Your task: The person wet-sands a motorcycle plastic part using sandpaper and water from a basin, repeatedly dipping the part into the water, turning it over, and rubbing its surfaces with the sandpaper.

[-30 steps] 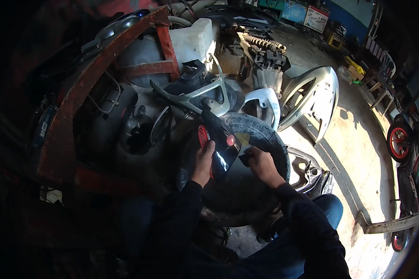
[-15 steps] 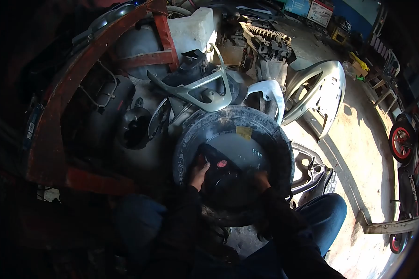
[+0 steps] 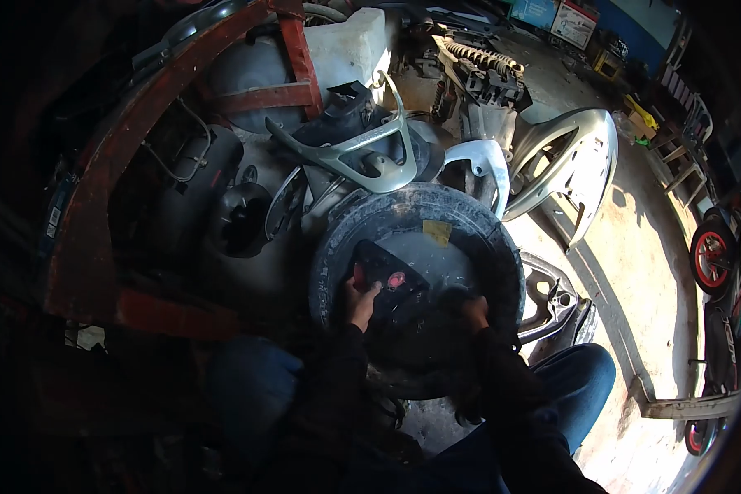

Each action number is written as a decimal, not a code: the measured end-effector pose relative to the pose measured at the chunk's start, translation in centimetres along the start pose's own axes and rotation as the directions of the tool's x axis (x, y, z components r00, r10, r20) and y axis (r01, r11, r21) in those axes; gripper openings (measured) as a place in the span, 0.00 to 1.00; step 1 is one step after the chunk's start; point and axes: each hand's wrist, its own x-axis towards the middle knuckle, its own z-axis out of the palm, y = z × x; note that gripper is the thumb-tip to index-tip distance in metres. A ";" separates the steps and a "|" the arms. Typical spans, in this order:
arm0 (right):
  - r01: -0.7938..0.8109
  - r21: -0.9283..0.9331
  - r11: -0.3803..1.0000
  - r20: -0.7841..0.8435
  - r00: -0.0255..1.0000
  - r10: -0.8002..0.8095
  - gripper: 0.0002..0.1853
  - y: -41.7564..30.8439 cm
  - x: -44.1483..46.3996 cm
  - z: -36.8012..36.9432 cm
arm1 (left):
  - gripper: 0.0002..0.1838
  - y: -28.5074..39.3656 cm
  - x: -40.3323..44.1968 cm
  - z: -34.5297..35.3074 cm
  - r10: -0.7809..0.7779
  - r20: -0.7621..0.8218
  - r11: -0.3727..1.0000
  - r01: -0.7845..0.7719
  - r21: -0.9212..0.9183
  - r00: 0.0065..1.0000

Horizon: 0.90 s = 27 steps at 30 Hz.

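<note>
A round black tub (image 3: 337,222) with cloudy water (image 3: 440,255) in it stands between my knees. In it is a dark panel (image 3: 383,267), probably plastic, bearing a red oval emblem; its lower part is lost in shadow. My left hand (image 3: 361,303) grips the panel's left edge, thumb on the upper face. Over the right part of the tub, my right hand (image 3: 475,313) is closed around something dark that I cannot make out. A yellowish patch (image 3: 436,231) shows on the tub's far inner wall.
Beyond the tub lie a silver-green grab rail (image 3: 379,169), a pale curved part (image 3: 492,169) and a large silver fairing (image 3: 572,165). A rusty red metal frame (image 3: 99,198) stands at left. Another frame part (image 3: 547,296) lies right of the tub.
My right hand has moved slightly right and up. My left hand and the panel sit a little higher and further right, with more of the panel's surface in the light. The whole view has shifted slightly.
</note>
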 end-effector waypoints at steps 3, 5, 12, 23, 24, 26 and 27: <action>0.355 -0.220 0.909 -0.120 0.915 -0.386 0.15 3.7 2.0 1.4 | 0.34 -2.7 1.0 -0.4 -0.005 0.019 0.992 0.007 -0.122 1.000; 0.311 -0.470 0.826 0.198 0.949 -0.245 0.15 -0.4 0.5 1.1 | 0.34 -3.4 1.7 -0.6 -0.007 0.001 1.000 0.007 -0.019 1.000; 0.474 0.357 0.805 0.353 0.730 -0.586 0.17 -13.6 -9.1 -0.3 | 0.29 0.4 -0.2 0.7 0.035 -0.007 0.999 -0.035 -0.030 0.999; 0.730 -0.088 0.678 0.325 0.665 -0.673 0.14 -20.9 -15.0 -15.3 | 0.17 10.8 0.7 2.9 0.175 0.117 0.885 -0.105 -0.453 0.978; 0.732 -0.085 0.676 0.322 0.662 -0.677 0.14 -21.0 -15.6 -16.3 | 0.17 12.8 0.1 3.1 0.181 0.117 0.885 -0.110 -0.453 0.976; 0.722 -0.026 0.691 0.307 0.664 -0.682 0.16 -20.6 -16.8 -17.5 | 0.15 16.5 -1.3 3.3 0.250 0.251 0.852 -0.089 -0.515 0.935; 0.739 -0.073 0.670 0.293 0.658 -0.694 0.19 -20.1 -17.0 -17.7 | 0.14 18.1 -1.9 3.2 0.253 0.300 0.848 -0.062 -0.526 0.920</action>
